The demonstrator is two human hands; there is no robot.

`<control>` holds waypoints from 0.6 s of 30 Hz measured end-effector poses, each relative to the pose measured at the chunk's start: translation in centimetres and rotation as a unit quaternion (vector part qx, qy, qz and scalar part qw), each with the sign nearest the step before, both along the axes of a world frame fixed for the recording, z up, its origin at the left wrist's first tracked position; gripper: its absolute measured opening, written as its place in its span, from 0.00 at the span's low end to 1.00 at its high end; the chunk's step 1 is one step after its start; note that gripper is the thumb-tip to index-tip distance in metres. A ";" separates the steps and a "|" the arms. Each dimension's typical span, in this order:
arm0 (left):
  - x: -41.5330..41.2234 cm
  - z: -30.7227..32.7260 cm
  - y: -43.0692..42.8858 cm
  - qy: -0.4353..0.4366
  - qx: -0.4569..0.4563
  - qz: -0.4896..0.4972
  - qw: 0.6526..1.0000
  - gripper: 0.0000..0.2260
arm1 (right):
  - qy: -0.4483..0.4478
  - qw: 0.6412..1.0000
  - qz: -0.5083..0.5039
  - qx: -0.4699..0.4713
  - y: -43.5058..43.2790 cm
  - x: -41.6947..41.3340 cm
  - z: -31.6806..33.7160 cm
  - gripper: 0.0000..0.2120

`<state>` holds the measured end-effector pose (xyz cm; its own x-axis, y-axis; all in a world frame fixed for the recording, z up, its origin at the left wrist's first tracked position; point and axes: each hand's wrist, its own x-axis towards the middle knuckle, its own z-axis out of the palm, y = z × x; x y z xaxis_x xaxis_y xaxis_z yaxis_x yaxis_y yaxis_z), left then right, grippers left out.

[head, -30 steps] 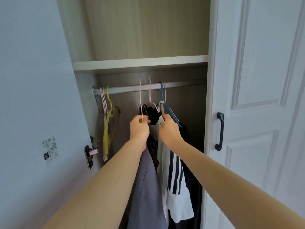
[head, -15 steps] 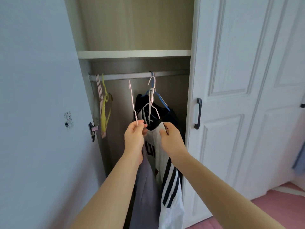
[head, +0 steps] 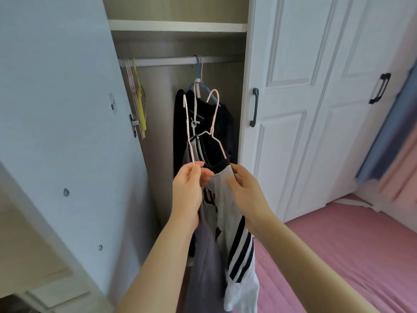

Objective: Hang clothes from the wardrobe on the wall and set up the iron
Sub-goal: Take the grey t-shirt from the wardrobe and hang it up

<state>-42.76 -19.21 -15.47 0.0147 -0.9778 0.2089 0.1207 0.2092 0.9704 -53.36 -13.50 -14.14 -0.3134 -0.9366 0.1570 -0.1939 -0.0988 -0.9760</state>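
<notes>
My left hand pinches a thin pink wire hanger that carries a grey garment. My right hand grips the shoulder of a white shirt with dark stripes, which hangs on a second pink hanger. Both hangers are off the wardrobe rail and held in front of the open wardrobe. A dark garment stays on a blue hanger on the rail. No iron is in view.
The open wardrobe door stands close on the left. Spare pink and yellow hangers hang at the rail's left end. Shut white doors with black handles are on the right. The floor is pink.
Both hands lifted the two pink hangers off the rail and drew them down and out of the wardrobe. The view pulled back and swung right, showing more doors and floor.
</notes>
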 end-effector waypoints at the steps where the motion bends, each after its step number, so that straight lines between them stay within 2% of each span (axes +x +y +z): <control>1: 0.4 -0.4 1.0 -0.004 0.000 -0.008 1.000 0.10 | 0.003 1.000 -0.001 0.002 1.2 0.4 -0.3 0.10; 7: 2.9 -2.2 6.7 0.021 0.026 -0.064 0.997 0.10 | 0.008 0.999 -0.021 0.023 7.5 3.1 -2.0 0.11; 12: 5.3 -2.9 11.6 0.075 0.091 -0.129 0.985 0.12 | 0.000 0.999 -0.036 0.033 12.8 5.3 -3.0 0.12; 18: 8.6 -3.7 17.9 0.082 0.113 -0.197 0.970 0.13 | -0.011 0.997 -0.058 0.043 19.8 8.0 -3.9 0.10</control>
